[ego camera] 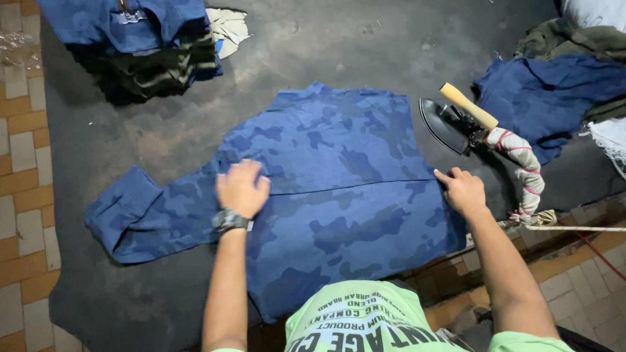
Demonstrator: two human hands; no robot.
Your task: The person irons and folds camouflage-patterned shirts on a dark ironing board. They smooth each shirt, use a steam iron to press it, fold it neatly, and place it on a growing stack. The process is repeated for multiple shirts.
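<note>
From the head camera I see a blue camouflage garment point(326, 195) spread flat across the middle of a dark grey padded work surface point(130, 130), one sleeve reaching out toward nine o'clock. My left hand point(241, 188), a dark watch point(229, 220) on its wrist, lies open and palm-down on the cloth at the left of centre, fingers together, gripping nothing. My right hand point(462, 190) rests at the garment's three o'clock edge, fingers loosely curled against the fabric; whether it pinches the hem I cannot tell. Just beyond that hand, at two o'clock, an iron point(450, 122) with a pale wooden handle stands tipped up on the surface, its cloth-wrapped cord point(525, 173) trailing down toward four o'clock. A plain dark blue garment point(554, 98) lies past the iron at the right edge. At eleven o'clock a stack of folded clothes point(140, 39) sits well apart from both hands.
</note>
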